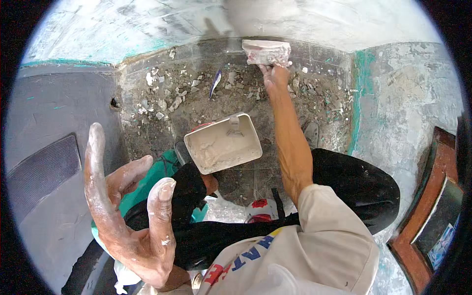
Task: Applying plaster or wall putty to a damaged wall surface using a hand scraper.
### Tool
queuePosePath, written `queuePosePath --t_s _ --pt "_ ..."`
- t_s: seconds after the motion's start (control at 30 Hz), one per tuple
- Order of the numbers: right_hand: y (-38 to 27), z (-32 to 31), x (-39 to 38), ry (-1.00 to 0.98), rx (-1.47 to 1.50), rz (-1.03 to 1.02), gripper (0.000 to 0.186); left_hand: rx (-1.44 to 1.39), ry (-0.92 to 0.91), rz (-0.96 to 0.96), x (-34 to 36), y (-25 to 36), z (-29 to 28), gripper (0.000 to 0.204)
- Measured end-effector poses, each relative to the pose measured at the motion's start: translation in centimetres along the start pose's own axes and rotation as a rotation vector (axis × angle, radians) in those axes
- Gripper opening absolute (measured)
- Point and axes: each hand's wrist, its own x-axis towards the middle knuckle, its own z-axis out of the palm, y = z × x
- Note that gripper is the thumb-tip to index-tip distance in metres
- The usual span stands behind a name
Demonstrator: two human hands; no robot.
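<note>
My right hand [275,76] reaches far forward, its fingers closed on a broad putty knife [266,51]. The blade is coated with whitish plaster and is at the foot of the far wall; I cannot tell whether it touches. Raised at the near left, my left hand [135,206] is smeared with white plaster, its fingers apart and nothing in them. Between my feet stands a rectangular white tub [254,132] holding greyish-beige plaster. A small scraper [234,127] rests inside, at the tub's far edge.
Broken plaster chips [177,98] and dirt litter the floor along the far wall [187,24]. A slim blue-and-white object [215,83] lies among them. Walls close in on both sides. A red-brown frame [418,216] leans at the right; a white-and-red packet [261,210] lies beneath me.
</note>
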Motion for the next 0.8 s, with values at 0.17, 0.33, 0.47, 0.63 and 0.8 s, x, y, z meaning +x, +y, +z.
queuePosePath --t_s 0.17,0.33,0.47,0.63,0.8 --pt "3.4 -0.5 4.6 -0.085 0.008 0.063 0.039 0.033 0.011 -0.018 0.3 0.1 0.0 0.067" --pt "5.1 0.0 6.5 -0.052 0.076 0.051 0.046 0.127 -0.021 -0.075 0.3 0.2 0.5 0.067" --pt "4.2 -0.4 8.5 -0.051 0.128 0.082 0.046 0.075 0.048 0.009 0.2 -0.1 1.3 0.067" --pt "3.1 1.3 7.1 -0.149 0.171 0.027 0.041 0.125 -0.015 -0.091 0.3 0.4 1.4 0.067" --pt "0.4 5.1 1.5 -0.155 0.101 -0.05 0.046 0.081 -0.045 -0.007 0.4 -0.1 0.6 0.068"
